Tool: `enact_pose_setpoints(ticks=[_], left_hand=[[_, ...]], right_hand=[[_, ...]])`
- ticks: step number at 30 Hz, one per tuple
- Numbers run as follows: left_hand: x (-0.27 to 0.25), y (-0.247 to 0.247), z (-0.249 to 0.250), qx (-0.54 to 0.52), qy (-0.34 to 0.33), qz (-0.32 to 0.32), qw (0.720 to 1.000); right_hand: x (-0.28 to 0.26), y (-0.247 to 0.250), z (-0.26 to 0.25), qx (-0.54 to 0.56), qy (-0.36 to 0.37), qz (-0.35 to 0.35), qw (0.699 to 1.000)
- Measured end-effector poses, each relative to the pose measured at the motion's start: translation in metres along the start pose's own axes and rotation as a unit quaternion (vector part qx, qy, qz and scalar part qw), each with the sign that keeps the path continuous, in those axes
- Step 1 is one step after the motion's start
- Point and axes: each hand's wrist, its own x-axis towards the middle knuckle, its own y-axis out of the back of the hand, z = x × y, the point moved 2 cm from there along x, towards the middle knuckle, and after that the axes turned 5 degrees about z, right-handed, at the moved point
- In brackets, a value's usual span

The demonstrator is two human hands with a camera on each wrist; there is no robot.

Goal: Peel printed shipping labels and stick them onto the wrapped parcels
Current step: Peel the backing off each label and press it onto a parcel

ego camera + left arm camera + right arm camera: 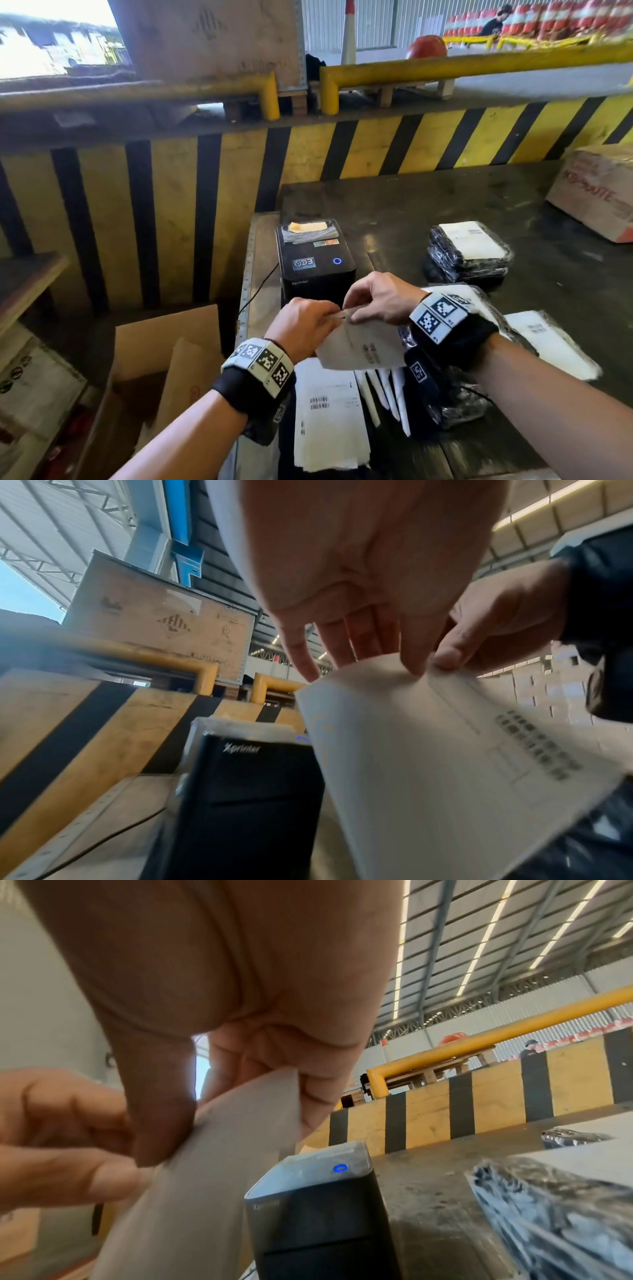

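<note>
Both hands hold one printed shipping label [363,346] in the air just in front of the black label printer [315,260]. My left hand [308,325] pinches its top left corner, and my right hand [376,301] pinches the top edge right beside it. In the left wrist view the label [445,764] hangs down with blurred print showing through. The right wrist view shows the label [212,1164] edge-on between thumb and fingers. More labels [329,421] lie on the table under my wrists. Black wrapped parcels with white labels sit at the right [469,253] and under my right forearm [548,342].
The dark table [411,205] ends at a metal edge on the left. An open cardboard box [164,370] stands below it. Another cardboard box [596,192] sits at the far right. A yellow and black striped barrier [308,150] runs behind.
</note>
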Motion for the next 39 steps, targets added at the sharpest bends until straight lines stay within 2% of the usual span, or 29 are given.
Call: enact_pose_setpoints(ticks=[5,8,11,16,22,31,39], left_hand=[[0.015,0.026,0.005,-0.054,0.015,0.028,0.998],[0.028,0.037,0.007,-0.091,0.047,0.025,0.994],[0.042,0.045,0.018,-0.164,0.065,0.032,0.984],[0.063,0.066,0.042,-0.192,0.037,0.051,0.979],[0.066,0.088,0.033,-0.284,0.065,0.065,0.954],[0.065,0.101,0.037,-0.332,0.077,0.079,0.937],[0.063,0.104,0.039,-0.335,0.08,0.081,0.935]], right_hand=[[-0.011,0.032,0.019,0.108,-0.028,0.053,0.992],[-0.015,0.046,0.024,0.11,-0.028,0.076,0.991],[-0.016,0.055,0.014,0.136,-0.01,0.065,0.989],[-0.019,0.065,-0.003,0.152,0.027,0.045,0.987],[-0.042,0.092,0.004,0.179,0.038,0.129,0.975],[-0.051,0.101,-0.007,0.171,0.079,0.121,0.975],[-0.055,0.098,-0.013,0.175,0.086,0.103,0.975]])
